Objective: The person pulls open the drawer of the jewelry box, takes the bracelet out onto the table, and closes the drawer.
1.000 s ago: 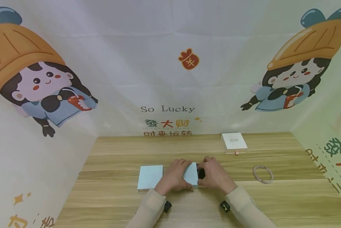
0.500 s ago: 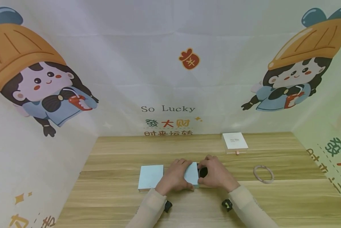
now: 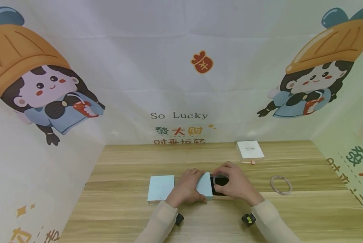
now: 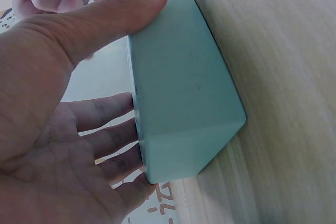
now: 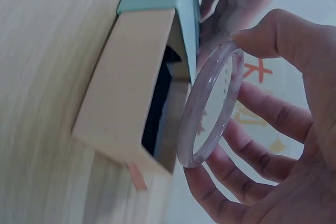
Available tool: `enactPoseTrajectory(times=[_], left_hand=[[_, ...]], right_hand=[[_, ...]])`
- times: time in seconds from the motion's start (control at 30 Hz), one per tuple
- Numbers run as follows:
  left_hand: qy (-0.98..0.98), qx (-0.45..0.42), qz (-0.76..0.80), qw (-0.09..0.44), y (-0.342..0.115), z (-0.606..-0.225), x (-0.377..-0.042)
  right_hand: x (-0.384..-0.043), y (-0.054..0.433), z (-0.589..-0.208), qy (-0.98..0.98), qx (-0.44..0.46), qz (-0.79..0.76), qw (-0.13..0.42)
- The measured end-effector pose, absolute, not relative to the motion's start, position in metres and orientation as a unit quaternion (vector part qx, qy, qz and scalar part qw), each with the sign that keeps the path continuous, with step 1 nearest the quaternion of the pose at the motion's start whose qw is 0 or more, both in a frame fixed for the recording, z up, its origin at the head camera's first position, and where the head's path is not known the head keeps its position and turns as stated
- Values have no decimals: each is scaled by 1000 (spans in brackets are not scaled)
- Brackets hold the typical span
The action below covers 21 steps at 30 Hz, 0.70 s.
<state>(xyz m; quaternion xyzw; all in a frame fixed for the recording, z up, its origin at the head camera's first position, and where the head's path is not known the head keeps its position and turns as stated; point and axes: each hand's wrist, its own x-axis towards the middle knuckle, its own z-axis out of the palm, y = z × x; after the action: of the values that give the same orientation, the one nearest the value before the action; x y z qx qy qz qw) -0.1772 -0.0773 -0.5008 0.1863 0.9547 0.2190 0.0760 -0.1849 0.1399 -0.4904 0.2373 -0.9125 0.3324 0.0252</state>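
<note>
In the head view my left hand [image 3: 187,189] grips the pale blue sleeve of a drawer-style bangle box [image 3: 204,186]. Its thumb presses the near side of the sleeve [image 4: 184,77], and the fingers reach over to the opposite side. The box's pinkish-beige drawer [image 5: 123,77] is partly out to the right, showing a black lining and a small ribbon tab [image 5: 137,177]. Just above the drawer, my right hand [image 3: 237,184] holds a pale translucent bangle [image 5: 197,114] between thumb and fingers. The bangle is tilted and clear of the lining.
A second pale blue box [image 3: 161,188] lies to the left, closed. Another pale bangle [image 3: 286,193] rests on the wooden table [image 3: 123,209] at right. Farther back stands a white box [image 3: 250,151] with a small tab. Printed cloth walls [image 3: 133,67] surround the table.
My right hand has moved to the right and turned, and the bangle now shows in its fingers. More of the drawer's black lining is visible. My left hand keeps its place on the sleeve.
</note>
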Motion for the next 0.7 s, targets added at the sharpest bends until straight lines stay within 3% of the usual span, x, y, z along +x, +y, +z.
enactPoseTrajectory(times=[0.23, 0.47, 0.7], left_hand=[[956, 178, 218, 88, -76, -501, -178], [954, 182, 224, 88, -76, -500, -177], [955, 182, 216, 87, -77, -502, -177]], right_hand=[[-175, 169, -479, -924, 191, 330, 40], [-168, 205, -478, -930, 175, 307, 100], [-157, 238, -487, -947, 128, 278, 97]])
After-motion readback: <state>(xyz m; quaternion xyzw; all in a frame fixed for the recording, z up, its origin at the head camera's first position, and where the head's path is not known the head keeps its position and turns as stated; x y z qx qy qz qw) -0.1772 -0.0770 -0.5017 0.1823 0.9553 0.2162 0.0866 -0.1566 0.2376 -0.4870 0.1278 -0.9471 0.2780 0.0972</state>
